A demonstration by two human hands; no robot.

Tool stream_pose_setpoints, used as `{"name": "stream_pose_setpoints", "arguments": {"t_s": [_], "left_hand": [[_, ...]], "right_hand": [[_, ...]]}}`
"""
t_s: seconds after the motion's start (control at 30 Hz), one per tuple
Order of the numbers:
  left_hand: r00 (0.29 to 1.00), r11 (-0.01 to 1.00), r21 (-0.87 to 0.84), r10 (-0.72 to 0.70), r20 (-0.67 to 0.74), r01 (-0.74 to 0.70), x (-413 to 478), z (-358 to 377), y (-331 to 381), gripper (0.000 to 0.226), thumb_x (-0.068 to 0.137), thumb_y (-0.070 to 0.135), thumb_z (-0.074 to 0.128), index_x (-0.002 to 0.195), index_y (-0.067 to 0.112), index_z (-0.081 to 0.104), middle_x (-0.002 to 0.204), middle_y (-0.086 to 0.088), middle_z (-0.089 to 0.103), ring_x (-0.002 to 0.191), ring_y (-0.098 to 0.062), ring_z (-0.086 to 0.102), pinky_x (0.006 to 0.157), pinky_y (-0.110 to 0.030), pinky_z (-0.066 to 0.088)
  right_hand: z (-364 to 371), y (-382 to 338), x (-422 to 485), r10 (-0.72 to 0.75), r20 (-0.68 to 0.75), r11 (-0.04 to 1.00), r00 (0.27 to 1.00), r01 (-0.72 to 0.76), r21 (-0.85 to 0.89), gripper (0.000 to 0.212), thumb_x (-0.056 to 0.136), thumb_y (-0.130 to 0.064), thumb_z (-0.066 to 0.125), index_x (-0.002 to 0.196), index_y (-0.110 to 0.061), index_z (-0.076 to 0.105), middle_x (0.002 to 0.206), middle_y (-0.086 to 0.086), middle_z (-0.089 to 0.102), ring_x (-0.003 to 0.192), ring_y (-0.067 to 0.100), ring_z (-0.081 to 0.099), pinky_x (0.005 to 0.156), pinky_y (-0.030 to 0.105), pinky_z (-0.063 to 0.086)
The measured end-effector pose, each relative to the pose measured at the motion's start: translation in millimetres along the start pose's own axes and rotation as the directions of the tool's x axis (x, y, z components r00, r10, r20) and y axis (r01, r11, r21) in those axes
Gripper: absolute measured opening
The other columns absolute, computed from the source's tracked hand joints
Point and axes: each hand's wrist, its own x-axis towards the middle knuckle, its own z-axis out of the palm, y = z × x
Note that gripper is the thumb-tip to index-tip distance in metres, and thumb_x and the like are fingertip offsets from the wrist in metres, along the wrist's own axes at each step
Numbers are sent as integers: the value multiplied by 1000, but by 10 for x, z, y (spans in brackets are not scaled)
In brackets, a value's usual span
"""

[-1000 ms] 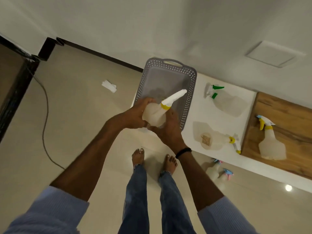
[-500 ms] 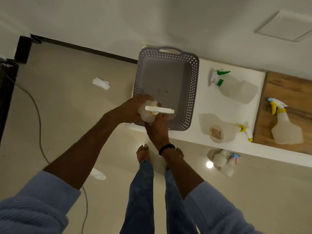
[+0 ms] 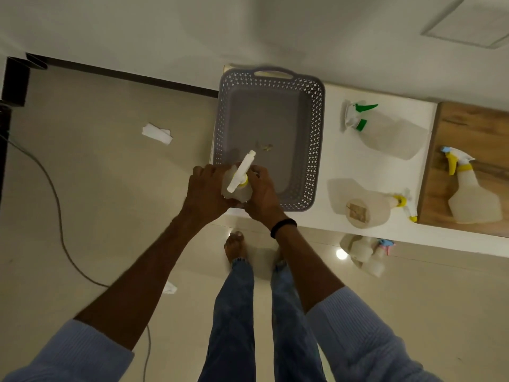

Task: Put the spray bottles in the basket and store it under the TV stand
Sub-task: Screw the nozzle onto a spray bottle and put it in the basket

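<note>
Beige floor tiles [image 3: 96, 216] are filling the left and bottom of the frame, with a white surface [image 3: 333, 166] running along the upper right. On its left end a grey basket [image 3: 316, 150] is sitting, its near left corner hidden behind the hands. Both hands, left hand [image 3: 205, 190] and right hand [image 3: 261, 193], are wrapping their grip around one spray bottle [image 3: 239, 186], covering most of its body. Three more bottles are lying at centre right: green-trigger bottle [image 3: 385, 130], yellow-collar bottle [image 3: 366, 205], far bottle [image 3: 468, 191]. Below the surface edge, blurred floor bottles [image 3: 363, 252] are hard to count.
</note>
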Motion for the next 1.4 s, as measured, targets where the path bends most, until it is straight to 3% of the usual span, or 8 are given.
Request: {"name": "stream_pose_setpoints", "arguments": {"t_s": [0.1, 0.27, 0.43, 0.63, 0.83, 1.03, 1.27, 1.4], "left_hand": [[996, 999, -1, -37, -77, 37, -53, 18, 43, 93, 49, 74, 77, 120, 18, 56, 100, -5, 68, 88, -25, 61, 77, -30, 35], [986, 993, 53, -101, -129, 109, -87, 45, 91, 83, 53, 68, 80, 110, 13, 58, 97, -8, 68, 86, -26, 61, 75, -32, 39], [961, 966, 76, -235, -148, 248, -155, 16, 167, 49, 60, 33, 79, 94, 7, 55, 89, -14, 59, 82, -32, 53, 69, -31, 27], [968, 971, 5, -239, -73, 240, -238, 125, 51, 77, 60, 49, 70, 126, 15, 47, 107, -8, 60, 93, -27, 55, 75, -28, 32], [974, 977, -76, -204, -96, 197, -338, 25, 143, 85, 64, 20, 86, 139, 16, 47, 124, -20, 55, 107, -38, 52, 85, -46, 50], [969, 973, -83, -223, -110, 215, -342, 34, 141, 80, 66, 31, 88, 133, 11, 49, 124, -20, 52, 110, -37, 51, 87, -46, 49], [934, 951, -79, -308, -182, 298, -325, 153, 224, 91, 64, 68, 73, 128, 8, 52, 119, -19, 52, 104, -36, 51, 81, -43, 48], [910, 923, -167, -374, -181, 347, -321, 176, 294, 91, 60, 65, 79, 129, 11, 53, 120, -17, 51, 109, -35, 51, 85, -41, 48]], "right_hand": [[24, -1, 35, -17, 24, 1000, 1000, 18, -24, 91, 59, -12, 92, 140, -6, 51, 137, 21, 48, 122, 39, 52, 103, 52, 48], [61, -4, 73, -24, 40, 999, 999, 25, -28, 96, 53, -14, 96, 138, -5, 52, 140, 20, 46, 123, 38, 52, 105, 53, 46], [72, -65, 108, 1, 30, 1000, 1000, -2, 21, 98, 62, -12, 89, 147, -14, 41, 141, 18, 34, 125, 35, 44, 106, 48, 46], [52, -2, 112, 72, 2, 997, 997, -72, 6, 105, 58, -22, 93, 146, -8, 36, 143, 19, 30, 130, 38, 39, 107, 47, 43], [61, 62, 67, 109, -27, 992, 994, -111, -52, 102, 59, -31, 95, 142, -11, 39, 138, 17, 34, 125, 35, 39, 100, 42, 44], [4, 86, 92, -2, 52, 994, 999, 7, -106, 89, 68, -24, 88, 144, -11, 44, 143, 17, 42, 130, 38, 42, 112, 48, 34], [43, 233, 298, -205, 124, 968, 971, 220, -120, 79, 66, -50, 71, 128, -1, 63, 132, 23, 62, 122, 42, 59, 100, 62, 46], [-52, 103, 272, -222, 199, 958, 955, 252, -138, 68, 73, -32, 77, 132, -4, 59, 139, 22, 56, 135, 39, 48, 107, 60, 42]]}}
